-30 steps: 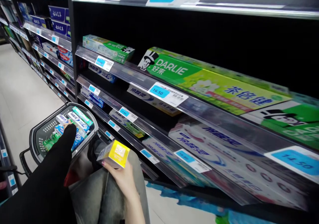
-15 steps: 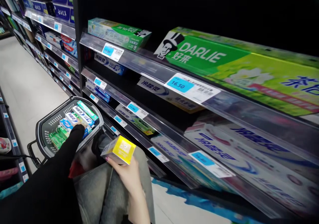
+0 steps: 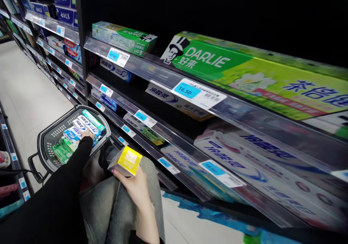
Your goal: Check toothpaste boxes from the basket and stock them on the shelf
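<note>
My left hand reaches into a grey shopping basket at the lower left. Its fingers are apart and lie on the white and blue toothpaste boxes there. Green boxes lie nearer the basket's handle side. Above my knee, my right hand is closed around a toothpaste box with a yellow end that bears a square code. The rest of that box points away from me and is mostly out of sight.
Shelves with clear price-tag rails run along the right. A green Darlie box stands on the upper shelf, with white boxes below. Another shelf unit edges the left, across the pale floor.
In the basket, the white box under my left hand now lies lined up with its neighbour, and the fingers have spread. My right hand still holds the yellow-ended box. The view has shifted slightly.
</note>
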The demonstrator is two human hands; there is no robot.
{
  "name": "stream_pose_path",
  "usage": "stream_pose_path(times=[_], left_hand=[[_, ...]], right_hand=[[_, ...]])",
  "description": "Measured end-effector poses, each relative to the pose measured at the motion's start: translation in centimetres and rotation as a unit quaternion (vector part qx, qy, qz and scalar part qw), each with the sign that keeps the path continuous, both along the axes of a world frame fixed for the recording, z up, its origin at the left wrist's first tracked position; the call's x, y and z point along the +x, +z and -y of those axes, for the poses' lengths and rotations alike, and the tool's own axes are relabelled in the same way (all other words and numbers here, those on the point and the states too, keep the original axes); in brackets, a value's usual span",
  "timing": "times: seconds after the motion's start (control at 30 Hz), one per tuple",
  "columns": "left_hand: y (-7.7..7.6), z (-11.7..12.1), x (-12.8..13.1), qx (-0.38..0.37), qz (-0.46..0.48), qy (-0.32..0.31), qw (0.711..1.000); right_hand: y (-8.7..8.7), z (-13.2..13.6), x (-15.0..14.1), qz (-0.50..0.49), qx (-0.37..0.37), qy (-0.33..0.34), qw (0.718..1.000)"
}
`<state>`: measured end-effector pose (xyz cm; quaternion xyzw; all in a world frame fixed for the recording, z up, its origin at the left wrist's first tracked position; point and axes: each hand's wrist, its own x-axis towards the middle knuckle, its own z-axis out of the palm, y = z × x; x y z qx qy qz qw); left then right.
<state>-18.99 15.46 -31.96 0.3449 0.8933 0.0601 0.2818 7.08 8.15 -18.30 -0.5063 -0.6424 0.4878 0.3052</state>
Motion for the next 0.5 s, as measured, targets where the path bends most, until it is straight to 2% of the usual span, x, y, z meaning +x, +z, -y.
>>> stream_pose_path(times=[0.1, 0.23, 0.33, 0.43, 0.5], left_hand=[[0.0, 0.6, 0.3, 0.011, 0.013, 0.035, 0.999], [1.1, 2.2, 1.1, 0.053, 0.065, 0.012, 0.996], [3.4, 5.0, 2.6, 0.108, 0.158, -0.063, 0.98], [6.6, 9.2, 4.6, 0.161, 0.284, -0.17, 0.93], [8.9, 11.9, 5.9, 0.188, 0.345, -0.219, 0.893]], right_hand=[[0.0, -0.1, -0.1, 0.001, 0.01, 0.002, 1.0], [0.2, -0.2, -0.2, -0.002, 0.002, -0.003, 1.0], [0.0, -0.3, 0.1, -0.018, -0.029, -0.011, 0.999], [-0.7, -0.1, 0.2, -0.055, -0.077, 0.008, 0.995], [-1.1, 0.3, -0.2, -0.079, -0.106, 0.045, 0.99]])
